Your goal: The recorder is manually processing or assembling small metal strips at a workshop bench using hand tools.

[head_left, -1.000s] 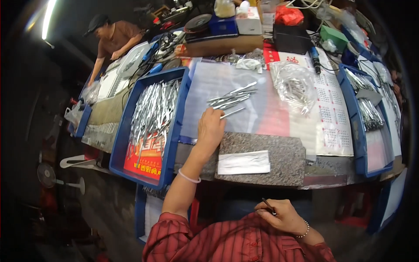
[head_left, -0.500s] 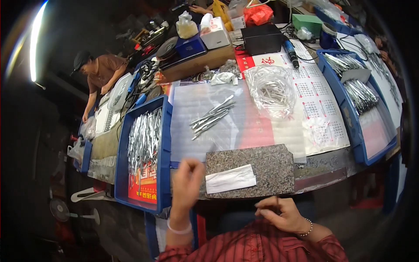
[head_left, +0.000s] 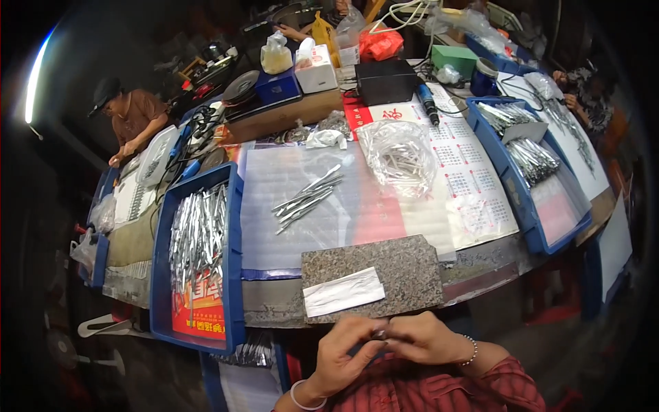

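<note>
My left hand (head_left: 343, 351) and my right hand (head_left: 427, 338) meet in front of my body, just off the table's near edge. Both are closed, fingertips pinched together around something small and dark with a glint, too small to name. Just beyond them lies a speckled granite slab (head_left: 412, 275), and on it a folded white paper or cloth (head_left: 343, 292). Farther off, several slim silver metal pieces (head_left: 307, 199) rest loosely on a clear plastic sheet (head_left: 264, 233).
To the left stands a blue tray (head_left: 237, 275) heaped with slim metal pieces (head_left: 199, 233). A clear bag of metal pieces (head_left: 401, 161), a blue-and-black power screwdriver (head_left: 428, 104) and a black box (head_left: 386, 81) lie beyond. Another blue tray (head_left: 504, 165) sits right. A co-worker (head_left: 137, 117) works far left.
My left hand has come down and to the right from beside the slab, and its fingers now meet my right hand's. The whole view has shifted slightly.
</note>
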Motion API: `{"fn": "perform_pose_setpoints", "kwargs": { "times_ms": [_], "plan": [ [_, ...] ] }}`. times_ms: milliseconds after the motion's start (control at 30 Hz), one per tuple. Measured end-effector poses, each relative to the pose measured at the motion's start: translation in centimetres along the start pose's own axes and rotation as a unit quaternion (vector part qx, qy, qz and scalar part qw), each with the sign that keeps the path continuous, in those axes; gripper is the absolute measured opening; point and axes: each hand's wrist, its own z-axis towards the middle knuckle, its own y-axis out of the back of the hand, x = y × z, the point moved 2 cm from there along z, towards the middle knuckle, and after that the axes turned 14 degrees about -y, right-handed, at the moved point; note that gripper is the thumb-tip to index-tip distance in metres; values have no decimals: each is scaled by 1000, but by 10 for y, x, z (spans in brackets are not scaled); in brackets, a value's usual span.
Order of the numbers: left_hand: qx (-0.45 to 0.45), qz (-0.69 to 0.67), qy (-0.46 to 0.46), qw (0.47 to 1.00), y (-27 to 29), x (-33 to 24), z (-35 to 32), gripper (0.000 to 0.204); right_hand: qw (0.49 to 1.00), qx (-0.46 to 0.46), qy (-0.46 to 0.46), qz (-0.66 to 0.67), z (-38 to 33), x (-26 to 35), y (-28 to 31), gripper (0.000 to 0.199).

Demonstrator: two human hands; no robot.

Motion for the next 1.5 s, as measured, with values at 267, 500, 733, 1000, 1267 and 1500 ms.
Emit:
{"fn": "perform_pose_setpoints", "kwargs": {
  "times_ms": [267, 500, 733, 1000, 1267, 1500],
  "plan": [
    [-53, -151, 19, 987, 16, 13, -20, 13, 976, -180, -64, -104, 61, 9, 83, 17],
    [-113, -218, 137, 960, 11, 10, -37, 12, 877, -261, -104, -391, 189, -78, 157, 15],
    [-132, -195, 145, 961, 18, 18, -43, 13, 840, -266, -118, -458, 211, -98, 155, 11],
    [-128, -198, 116, 965, 12, 12, -40, 13, 863, -271, -158, -397, 185, -61, 176, 14],
    [-129, -132, 112, 976, 10, 12, -47, 13, 956, -209, -85, -185, 93, 9, 125, 15],
    [-32, 66, -12, 997, 0, 6, -11, 25, 997, -11, -69, -45, -5, 27, 45, 11]
  ]
}}
